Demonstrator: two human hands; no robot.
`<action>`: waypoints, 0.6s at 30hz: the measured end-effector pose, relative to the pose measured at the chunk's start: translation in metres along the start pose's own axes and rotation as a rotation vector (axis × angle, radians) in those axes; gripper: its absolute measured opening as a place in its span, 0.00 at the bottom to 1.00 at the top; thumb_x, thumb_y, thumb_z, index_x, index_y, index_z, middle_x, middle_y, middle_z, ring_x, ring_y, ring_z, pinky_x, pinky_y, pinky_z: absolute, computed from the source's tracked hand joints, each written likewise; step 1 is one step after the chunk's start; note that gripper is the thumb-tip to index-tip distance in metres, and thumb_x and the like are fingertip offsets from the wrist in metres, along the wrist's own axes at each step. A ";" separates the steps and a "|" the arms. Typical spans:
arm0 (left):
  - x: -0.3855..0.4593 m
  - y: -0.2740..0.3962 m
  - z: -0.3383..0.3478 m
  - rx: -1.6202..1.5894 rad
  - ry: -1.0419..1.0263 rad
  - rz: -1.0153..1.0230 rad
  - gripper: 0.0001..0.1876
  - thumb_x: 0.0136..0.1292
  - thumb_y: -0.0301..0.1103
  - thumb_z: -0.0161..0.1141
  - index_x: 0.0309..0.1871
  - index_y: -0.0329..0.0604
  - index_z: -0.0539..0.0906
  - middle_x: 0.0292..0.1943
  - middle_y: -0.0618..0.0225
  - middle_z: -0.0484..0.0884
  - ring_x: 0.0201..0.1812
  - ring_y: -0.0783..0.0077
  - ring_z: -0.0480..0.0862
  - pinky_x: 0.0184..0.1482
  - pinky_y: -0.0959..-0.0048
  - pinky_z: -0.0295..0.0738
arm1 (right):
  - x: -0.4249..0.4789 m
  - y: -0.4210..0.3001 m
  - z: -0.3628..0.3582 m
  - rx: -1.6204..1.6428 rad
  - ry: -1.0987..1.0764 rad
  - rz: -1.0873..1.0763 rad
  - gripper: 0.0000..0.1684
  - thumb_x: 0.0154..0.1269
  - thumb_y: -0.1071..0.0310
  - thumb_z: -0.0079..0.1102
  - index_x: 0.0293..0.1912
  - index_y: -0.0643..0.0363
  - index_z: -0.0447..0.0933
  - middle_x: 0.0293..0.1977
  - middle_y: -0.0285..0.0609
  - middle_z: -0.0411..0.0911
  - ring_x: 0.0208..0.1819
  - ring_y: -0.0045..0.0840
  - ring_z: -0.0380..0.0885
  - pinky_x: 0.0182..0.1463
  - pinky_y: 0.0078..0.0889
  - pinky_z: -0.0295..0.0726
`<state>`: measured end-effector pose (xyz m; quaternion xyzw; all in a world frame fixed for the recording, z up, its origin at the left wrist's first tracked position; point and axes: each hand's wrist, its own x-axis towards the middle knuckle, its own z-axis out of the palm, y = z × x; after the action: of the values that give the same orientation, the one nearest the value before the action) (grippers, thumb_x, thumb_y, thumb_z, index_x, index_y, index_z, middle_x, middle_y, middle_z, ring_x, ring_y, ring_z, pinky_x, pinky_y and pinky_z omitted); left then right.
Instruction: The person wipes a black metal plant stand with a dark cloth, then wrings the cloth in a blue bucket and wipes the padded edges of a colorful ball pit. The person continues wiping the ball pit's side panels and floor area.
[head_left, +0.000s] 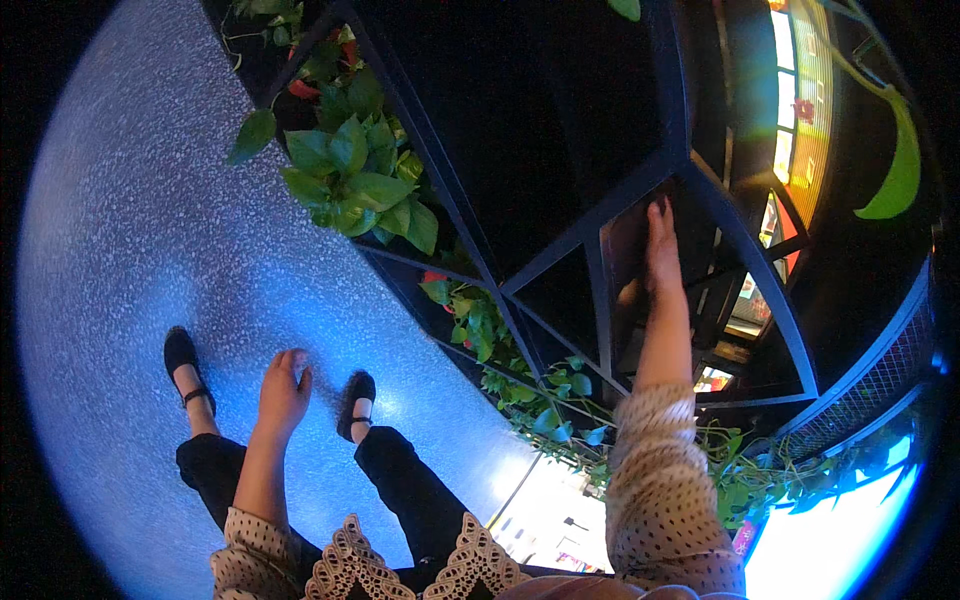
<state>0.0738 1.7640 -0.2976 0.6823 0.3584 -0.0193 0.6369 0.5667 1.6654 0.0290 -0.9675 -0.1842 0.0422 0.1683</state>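
Observation:
My right hand (663, 251) is stretched out, fingers straight, against or very near a dark, glossy panel (626, 259) inside a black geometric metal frame (600, 300). A blurred, skin-toned patch beside it on the panel looks like a reflection. Contact between palm and panel cannot be made out. Above the floor, my left hand (283, 394) hangs loosely with fingers slightly bent and the thumb apart. Nothing is visible in either hand. Green leafy plants (360, 180) grow along the lower part of the frame, between my two hands.
Speckled grey floor (187, 202) spreads to the left under bluish light. Trailing vines (555, 420) and a mesh panel (862, 375) border the frame. One long leaf (896, 165) hangs at upper right. Lit displays (784, 97) glow behind the frame.

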 end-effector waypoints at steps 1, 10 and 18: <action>-0.003 0.002 -0.003 -0.016 0.004 -0.009 0.13 0.63 0.28 0.58 0.50 0.36 0.77 0.48 0.48 0.79 0.50 0.45 0.79 0.52 0.57 0.75 | -0.026 -0.009 0.010 -0.022 -0.017 -0.149 0.38 0.72 0.48 0.50 0.72 0.59 0.55 0.70 0.52 0.58 0.72 0.39 0.56 0.72 0.38 0.56; 0.003 0.004 -0.025 0.105 0.048 0.026 0.13 0.63 0.30 0.59 0.50 0.37 0.77 0.48 0.48 0.79 0.50 0.44 0.79 0.52 0.56 0.75 | -0.209 -0.168 0.038 0.764 -0.263 -0.119 0.28 0.68 0.68 0.56 0.65 0.60 0.65 0.59 0.43 0.72 0.60 0.29 0.72 0.65 0.37 0.69; -0.008 0.020 -0.052 0.039 0.134 0.012 0.14 0.63 0.32 0.60 0.50 0.37 0.78 0.48 0.49 0.79 0.49 0.45 0.79 0.52 0.56 0.75 | -0.199 -0.262 -0.006 1.051 -0.085 -0.168 0.25 0.71 0.57 0.54 0.64 0.53 0.69 0.61 0.40 0.72 0.62 0.33 0.71 0.67 0.44 0.66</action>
<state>0.0559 1.8073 -0.2665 0.6964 0.3957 0.0230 0.5983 0.2931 1.8187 0.1279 -0.7320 -0.2216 0.1542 0.6256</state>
